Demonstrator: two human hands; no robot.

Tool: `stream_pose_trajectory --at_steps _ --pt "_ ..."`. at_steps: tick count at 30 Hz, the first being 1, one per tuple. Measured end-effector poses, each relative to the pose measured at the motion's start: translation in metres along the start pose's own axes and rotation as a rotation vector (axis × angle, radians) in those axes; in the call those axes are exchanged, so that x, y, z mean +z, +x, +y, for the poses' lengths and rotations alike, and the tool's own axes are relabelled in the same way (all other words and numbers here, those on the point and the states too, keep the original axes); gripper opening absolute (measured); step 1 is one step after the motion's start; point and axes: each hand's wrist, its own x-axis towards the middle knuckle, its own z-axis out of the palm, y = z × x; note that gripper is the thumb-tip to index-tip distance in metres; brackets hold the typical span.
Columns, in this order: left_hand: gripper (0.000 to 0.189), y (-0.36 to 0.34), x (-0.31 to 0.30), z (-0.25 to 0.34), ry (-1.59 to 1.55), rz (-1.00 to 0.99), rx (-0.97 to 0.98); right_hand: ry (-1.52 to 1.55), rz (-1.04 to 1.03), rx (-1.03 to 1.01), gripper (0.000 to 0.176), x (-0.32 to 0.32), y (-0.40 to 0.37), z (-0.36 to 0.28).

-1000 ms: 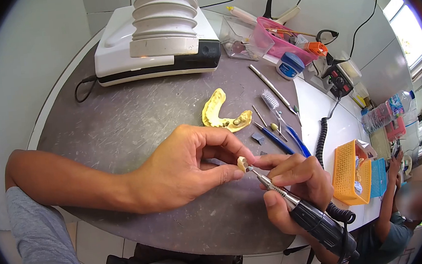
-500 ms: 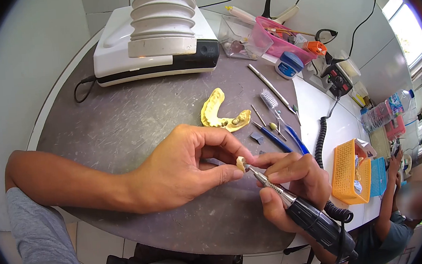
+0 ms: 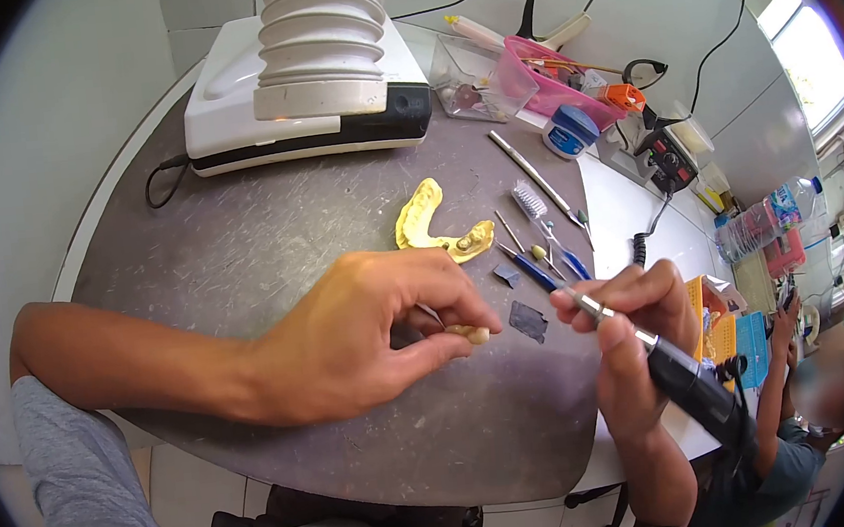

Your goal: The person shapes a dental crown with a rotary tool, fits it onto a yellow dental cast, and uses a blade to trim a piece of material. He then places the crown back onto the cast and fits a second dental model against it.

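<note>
My left hand (image 3: 377, 328) pinches a small cream tooth-like piece (image 3: 470, 334) between thumb and fingers above the grey table. To its right, my right hand (image 3: 640, 345) grips a black and silver rotary handpiece (image 3: 688, 376), its metal end pointing up and left, apart from the piece. A yellow dental arch model (image 3: 429, 225) lies just beyond my left hand. Between the hands a dark flat square (image 3: 528, 321) rests on the table, with a smaller grey scrap (image 3: 506, 275) above it.
A white machine (image 3: 311, 138) with a ribbed hose (image 3: 322, 41) stands at the back. Brushes and slim tools lie near a blue-lidded jar (image 3: 569, 132) and pink basket (image 3: 578, 99). At right are a plastic bottle (image 3: 769, 216), an orange basket (image 3: 718, 338) and another person (image 3: 772, 474).
My right hand has drawn the handpiece away to the right, off the small piece. My left hand still holds the piece, now tilted differently. The dark square has come into view between them.
</note>
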Motion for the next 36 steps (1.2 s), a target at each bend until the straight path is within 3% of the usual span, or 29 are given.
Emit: stream_pose_trajectory --at_steps 1,3,4,6,10,13,15,16,18,28,31,33,36 --pt "0.024 0.0 -0.001 -0.002 -0.004 -0.007 0.006 -0.045 0.073 0.04 0.024 -0.003 0.003 -0.001" --pt "0.024 0.0 -0.004 -0.008 0.667 0.084 0.635 -0.041 0.186 0.151 0.024 -0.013 0.01 -0.003" --pt "0.024 0.0 -0.003 -0.01 0.662 0.079 0.642 -0.016 0.218 0.195 0.023 -0.02 0.014 -0.001" --pt "0.027 0.0 -0.003 -0.011 0.986 -0.113 0.624 0.065 0.315 0.251 0.021 -0.028 0.021 0.003" --pt "0.027 0.0 -0.003 -0.009 0.979 -0.083 0.665 0.205 0.379 0.39 0.02 -0.05 0.032 0.005" --pt "0.027 0.001 -0.005 0.001 0.842 -0.062 0.546 0.099 0.403 0.468 0.019 -0.058 0.038 0.007" --pt "0.026 0.002 -0.005 0.01 0.208 -0.101 0.048 0.003 0.362 0.544 0.019 -0.065 0.039 0.012" --pt "0.026 0.004 -0.004 0.006 0.209 -0.098 0.047 0.003 0.359 0.544 0.019 -0.064 0.039 0.011" --pt "0.027 0.008 -0.003 -0.003 -0.404 -0.112 -0.183 -0.097 0.279 0.606 0.024 -0.058 0.04 0.012" --pt "0.027 0.012 -0.011 0.0 -0.527 -0.096 -0.285 -0.235 0.197 0.642 0.021 -0.05 0.037 0.025" --pt "0.027 0.012 -0.012 -0.002 -0.554 -0.102 -0.284 -0.387 0.132 0.63 0.026 -0.057 0.036 0.032" --pt "0.028 0.013 -0.012 -0.002 -0.55 -0.101 -0.282 -0.835 0.111 0.394 0.035 -0.062 0.033 0.046" --pt "0.028 0.012 -0.012 -0.003 -0.549 -0.097 -0.279 -0.939 0.094 0.446 0.043 -0.058 0.034 0.039"
